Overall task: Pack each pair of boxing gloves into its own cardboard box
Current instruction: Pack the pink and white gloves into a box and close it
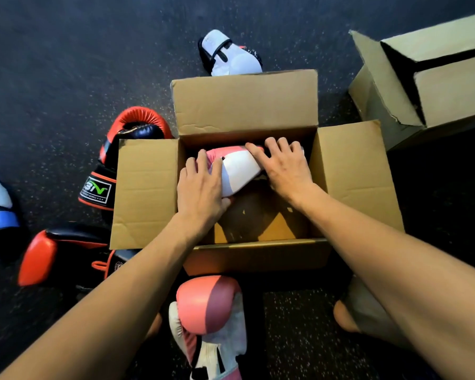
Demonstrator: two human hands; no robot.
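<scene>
I see left hand (200, 187) and right hand (284, 165) both pressing fingers spread on pink-white glove (237, 171), glove inside open cardboard box (146, 193), toward far wall. Second pink glove (209, 311) on floor (66, 64), just beside box near wall. Red-black gloves (129, 130) at box left side.
</scene>
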